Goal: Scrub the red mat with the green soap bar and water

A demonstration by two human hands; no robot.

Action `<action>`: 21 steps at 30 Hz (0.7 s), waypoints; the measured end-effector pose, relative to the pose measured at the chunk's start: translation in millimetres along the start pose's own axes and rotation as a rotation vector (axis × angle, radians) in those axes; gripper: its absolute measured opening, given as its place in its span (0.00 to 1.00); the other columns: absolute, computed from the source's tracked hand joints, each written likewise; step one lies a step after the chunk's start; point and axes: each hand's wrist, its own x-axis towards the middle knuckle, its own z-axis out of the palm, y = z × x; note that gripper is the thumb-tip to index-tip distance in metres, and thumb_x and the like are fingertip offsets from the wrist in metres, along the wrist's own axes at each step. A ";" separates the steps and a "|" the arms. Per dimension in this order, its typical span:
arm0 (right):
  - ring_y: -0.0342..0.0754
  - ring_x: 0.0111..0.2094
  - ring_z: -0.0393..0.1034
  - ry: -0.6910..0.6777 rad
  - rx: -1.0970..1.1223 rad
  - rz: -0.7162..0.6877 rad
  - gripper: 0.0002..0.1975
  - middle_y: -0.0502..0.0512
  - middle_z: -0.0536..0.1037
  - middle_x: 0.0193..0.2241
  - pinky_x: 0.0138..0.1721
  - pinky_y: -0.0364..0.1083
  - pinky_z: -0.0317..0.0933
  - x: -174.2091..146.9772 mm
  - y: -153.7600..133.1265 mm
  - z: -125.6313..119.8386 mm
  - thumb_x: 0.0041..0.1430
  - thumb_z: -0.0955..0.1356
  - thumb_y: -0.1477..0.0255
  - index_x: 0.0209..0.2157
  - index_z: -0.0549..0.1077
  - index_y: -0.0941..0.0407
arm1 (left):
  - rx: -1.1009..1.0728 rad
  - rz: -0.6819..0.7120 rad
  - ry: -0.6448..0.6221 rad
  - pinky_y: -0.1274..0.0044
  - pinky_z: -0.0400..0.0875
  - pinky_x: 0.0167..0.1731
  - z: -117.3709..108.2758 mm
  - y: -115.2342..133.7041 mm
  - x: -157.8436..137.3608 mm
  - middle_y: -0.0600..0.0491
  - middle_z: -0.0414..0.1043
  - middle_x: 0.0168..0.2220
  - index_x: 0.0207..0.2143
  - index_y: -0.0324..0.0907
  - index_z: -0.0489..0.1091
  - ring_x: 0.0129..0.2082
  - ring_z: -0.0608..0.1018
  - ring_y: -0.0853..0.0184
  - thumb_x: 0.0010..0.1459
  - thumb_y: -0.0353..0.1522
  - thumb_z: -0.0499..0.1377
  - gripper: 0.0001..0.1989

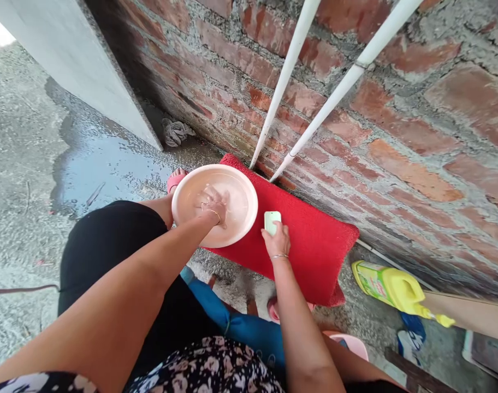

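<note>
My left hand [213, 206] is dipped in the water of a pale pink basin [241, 191], fingers spread, holding nothing that I can see. The basin stands on the left end of a red mat [314, 240] laid on the ground against a brick wall. My right hand [277, 237] holds a small pale green bar of soap [272, 220] down on the red mat, just right of the basin. Both wrists wear thin bangles.
A brick wall [396, 109] with two white pipes [290, 65] rises behind the mat. A yellow detergent bottle [392, 286] lies at the right. A wet patch [101, 164] and a grey rag [175, 132] are on the concrete floor at left. Blue cloth [232, 322] lies by my knees.
</note>
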 end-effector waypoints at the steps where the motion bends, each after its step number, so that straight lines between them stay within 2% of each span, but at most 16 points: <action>1: 0.50 0.41 0.65 -0.022 -0.018 -0.020 0.25 0.56 0.67 0.41 0.38 0.45 0.57 6.1 -5.6 3.4 0.51 0.67 0.58 0.50 0.66 0.50 | 0.056 -0.021 -0.013 0.35 0.43 0.46 -0.2 0.5 0.0 0.41 0.16 0.66 0.66 0.50 0.32 0.58 0.26 0.24 0.25 0.33 0.74 0.70; 3: 0.50 0.41 0.64 -0.027 -0.044 -0.044 0.25 0.55 0.67 0.40 0.38 0.45 0.57 13.2 4.7 3.0 0.50 0.68 0.58 0.50 0.67 0.50 | 0.136 -0.053 -0.031 0.34 0.45 0.45 -1.0 1.9 -0.3 0.42 0.15 0.66 0.66 0.53 0.30 0.57 0.25 0.23 0.26 0.34 0.73 0.71; 5: 0.50 0.40 0.64 0.024 -0.037 -0.005 0.25 0.55 0.67 0.40 0.39 0.45 0.57 12.4 40.2 -5.8 0.49 0.68 0.57 0.49 0.67 0.50 | 0.166 -0.070 -0.030 0.34 0.47 0.43 -1.8 3.2 -1.0 0.43 0.14 0.66 0.65 0.54 0.29 0.57 0.25 0.22 0.25 0.35 0.73 0.72; 9: 0.51 0.39 0.64 0.206 0.037 0.292 0.28 0.56 0.69 0.39 0.41 0.47 0.57 -8.1 141.0 -39.1 0.45 0.68 0.54 0.47 0.69 0.52 | 0.182 -0.064 -0.042 0.35 0.49 0.43 -3.0 4.6 -1.7 0.42 0.14 0.66 0.65 0.55 0.26 0.58 0.27 0.23 0.24 0.36 0.73 0.73; 11: 0.54 0.39 0.64 0.280 0.043 0.456 0.29 0.57 0.69 0.38 0.41 0.49 0.58 -19.4 176.1 -55.5 0.41 0.70 0.53 0.45 0.70 0.53 | 0.189 -0.069 -0.059 0.36 0.50 0.44 -4.2 5.2 -1.5 0.44 0.14 0.66 0.64 0.56 0.24 0.59 0.28 0.24 0.25 0.36 0.73 0.73; 12: 0.54 0.39 0.64 0.313 0.040 0.519 0.29 0.57 0.70 0.38 0.41 0.50 0.58 -22.7 184.3 -61.4 0.41 0.70 0.53 0.44 0.70 0.53 | 0.196 -0.077 -0.069 0.36 0.50 0.44 -5.2 5.6 -1.3 0.44 0.13 0.66 0.64 0.56 0.24 0.59 0.27 0.24 0.25 0.36 0.73 0.73; 14: 0.55 0.39 0.64 0.357 0.040 0.551 0.30 0.58 0.69 0.39 0.41 0.50 0.58 -21.6 178.7 -66.6 0.41 0.70 0.52 0.44 0.70 0.53 | 0.199 -0.094 -0.099 0.36 0.50 0.44 -7.4 6.2 -1.2 0.46 0.12 0.66 0.64 0.57 0.24 0.59 0.26 0.25 0.25 0.38 0.73 0.73; 15: 0.55 0.40 0.64 0.362 0.046 0.511 0.30 0.58 0.69 0.40 0.41 0.50 0.58 -16.8 165.3 -65.4 0.42 0.70 0.52 0.45 0.70 0.53 | 0.190 -0.098 -0.115 0.36 0.50 0.44 -8.3 6.4 -1.2 0.46 0.11 0.66 0.64 0.57 0.24 0.58 0.25 0.25 0.24 0.39 0.73 0.74; 17: 0.54 0.41 0.64 0.325 0.066 0.357 0.29 0.58 0.69 0.40 0.42 0.48 0.57 0.2 122.4 -56.4 0.44 0.69 0.52 0.46 0.69 0.53 | 0.163 -0.091 -0.122 0.35 0.49 0.42 -8.7 6.0 -1.4 0.45 0.11 0.66 0.64 0.57 0.24 0.58 0.25 0.25 0.24 0.42 0.72 0.73; 21: 0.51 0.40 0.64 0.146 0.080 0.033 0.26 0.56 0.67 0.41 0.41 0.46 0.57 44.9 19.5 -24.8 0.50 0.67 0.55 0.48 0.68 0.51 | 0.159 -0.070 -0.049 0.34 0.47 0.42 -3.9 3.3 -0.6 0.42 0.14 0.66 0.65 0.55 0.26 0.59 0.27 0.24 0.27 0.44 0.71 0.71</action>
